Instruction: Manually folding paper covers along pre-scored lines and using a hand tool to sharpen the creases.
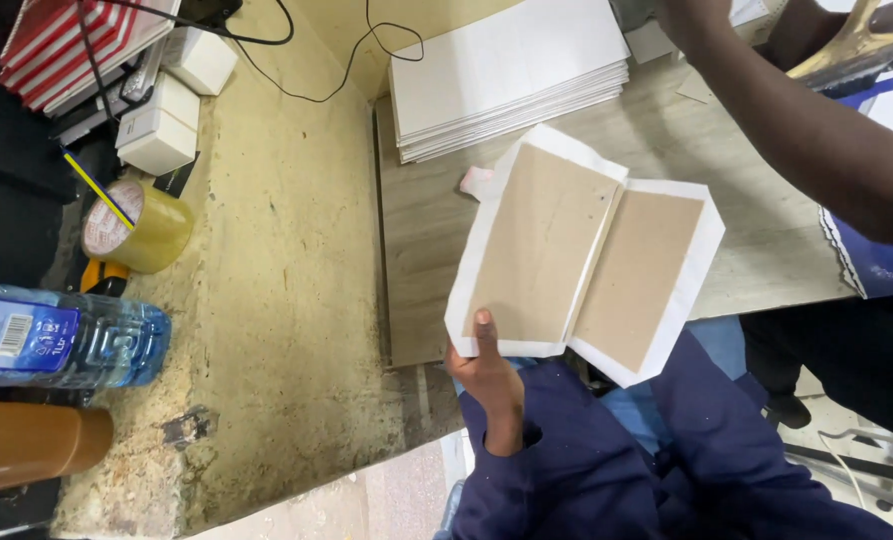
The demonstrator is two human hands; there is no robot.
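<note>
Left hand [488, 372] pinches the open book cover [581, 255] at its near-left corner, thumb on top, so the brown board faces up above the table [421, 260]; paper stack [506, 80] lies beyond it. Right hand [816, 40] reaches far right by a brush [851, 45], fingers hidden, can't tell

There's the book cover [586, 255], opened flat and tilted, two brown board panels with a narrow spine gap between, framed by a white paper border; its lower left corner is pinched at the near table edge, the right panel hanging out past it
</note>
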